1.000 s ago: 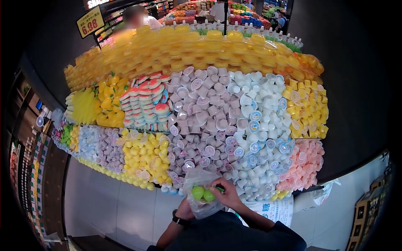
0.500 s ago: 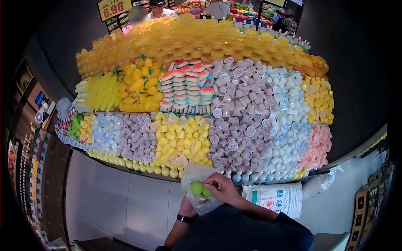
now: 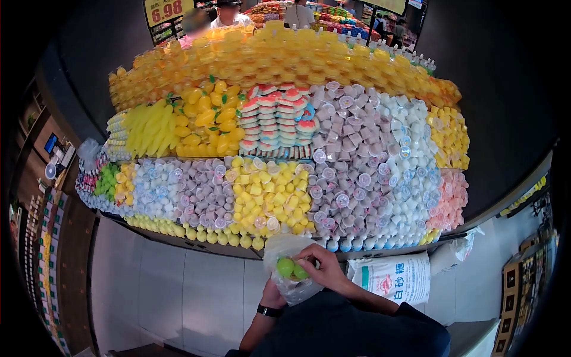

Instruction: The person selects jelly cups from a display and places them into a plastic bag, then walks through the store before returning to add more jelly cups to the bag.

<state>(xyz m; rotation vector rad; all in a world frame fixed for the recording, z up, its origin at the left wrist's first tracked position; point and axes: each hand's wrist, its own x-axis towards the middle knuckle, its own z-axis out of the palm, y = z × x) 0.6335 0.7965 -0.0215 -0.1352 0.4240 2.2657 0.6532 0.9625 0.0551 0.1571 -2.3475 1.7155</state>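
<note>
My left hand [image 3: 273, 294], with a dark band at its wrist, is closed round the lower side of a clear plastic bag [image 3: 284, 245]. Inside the bag's open top sit round, glossy green pieces [image 3: 285, 268], possibly jelly cups. My right hand [image 3: 325, 268] comes in from the right with thumb and fingers curled in a pinch at a green piece, partly covering it. Just beyond the bag, a row of pale yellow bulb-shaped bottles [image 3: 245, 241] runs along the front of the display.
The sloped display carries yellow jelly cups [image 3: 270, 193], purple cups [image 3: 351, 143], white cups [image 3: 407, 128] and stacked red-white packs [image 3: 276, 122]. A white printed sack [image 3: 395, 279] lies on the floor at right. Several people stand beyond the display, near a price sign [image 3: 166, 12].
The view has shifted slightly, so the display's middle sits further right. My hands and the bag appear a little further right, holding nearly the same pose round the green pieces.
</note>
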